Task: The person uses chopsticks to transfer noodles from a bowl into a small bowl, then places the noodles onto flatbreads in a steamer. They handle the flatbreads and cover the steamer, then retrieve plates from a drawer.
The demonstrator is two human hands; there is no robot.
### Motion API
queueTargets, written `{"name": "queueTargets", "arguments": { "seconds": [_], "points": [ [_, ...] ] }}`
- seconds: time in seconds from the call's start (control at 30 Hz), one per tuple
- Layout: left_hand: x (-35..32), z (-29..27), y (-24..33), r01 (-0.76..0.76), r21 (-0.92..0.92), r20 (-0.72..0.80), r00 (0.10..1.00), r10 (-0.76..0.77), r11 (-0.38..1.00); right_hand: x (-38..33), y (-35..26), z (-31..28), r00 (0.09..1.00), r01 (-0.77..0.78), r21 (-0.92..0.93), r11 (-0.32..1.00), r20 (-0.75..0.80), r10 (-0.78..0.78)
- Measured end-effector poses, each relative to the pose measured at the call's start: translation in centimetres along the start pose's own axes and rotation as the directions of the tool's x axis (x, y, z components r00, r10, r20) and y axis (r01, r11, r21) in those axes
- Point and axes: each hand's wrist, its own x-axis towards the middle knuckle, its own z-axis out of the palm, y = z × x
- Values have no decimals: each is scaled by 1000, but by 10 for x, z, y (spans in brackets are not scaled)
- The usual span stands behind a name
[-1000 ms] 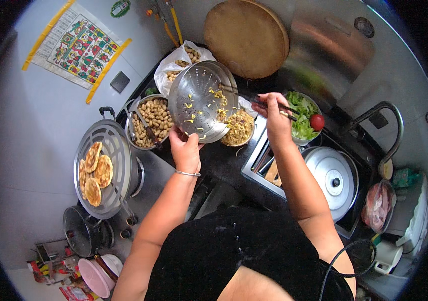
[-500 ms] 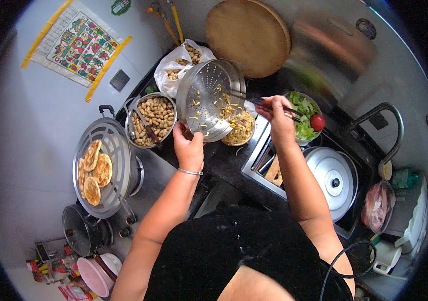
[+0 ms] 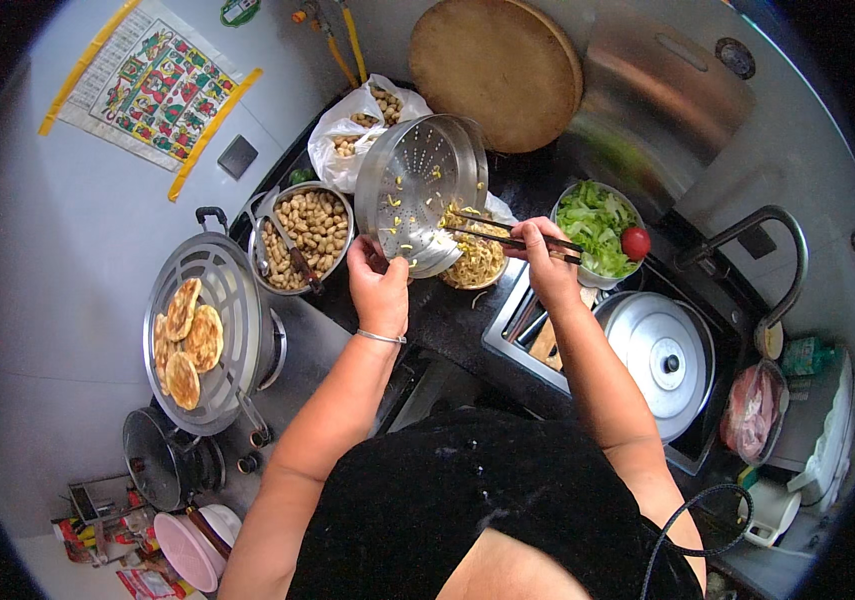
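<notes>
My left hand (image 3: 379, 292) grips the rim of a metal colander (image 3: 379, 180), tilted on its side with its mouth toward the right. Several yellow bean sprouts cling to its perforated inside. In my right hand (image 3: 547, 268) is a pair of dark chopsticks (image 3: 487, 221), their tips at the colander's mouth among some sprouts. Directly below lies a heap of bean sprouts (image 3: 477, 268) in a bowl whose sides are mostly hidden. A few stray sprouts rest on the dark counter beside it.
Left of the colander stand a pot of peanuts (image 3: 312, 225) and a white bag (image 3: 327, 140) of more peanuts. Flatbreads (image 3: 205, 338) lie on a steamer rack. At right are a bowl of lettuce (image 3: 595, 222) with a tomato (image 3: 635, 242), a lidded pot (image 3: 652, 350) and a faucet (image 3: 797, 250).
My right hand has moved slightly down and left, bringing the chopstick tips lower by the colander's mouth. The left hand and the colander stay nearly in place.
</notes>
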Motion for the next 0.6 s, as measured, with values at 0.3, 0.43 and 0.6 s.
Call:
{"name": "queueTargets", "arguments": {
  "seconds": [0.3,0.43,0.6],
  "points": [
    [13,-10,-15,-43,47,-42,998,44,998,-8,-3,1,997,-26,-41,999,-70,23],
    [21,-16,-20,-55,61,-60,996,59,997,-11,-9,-5,994,-76,-52,996,-86,72],
    [23,-19,-16,-30,47,-90,995,34,998,-12,-2,-17,992,-94,-66,993,-88,89]
  ]
}}
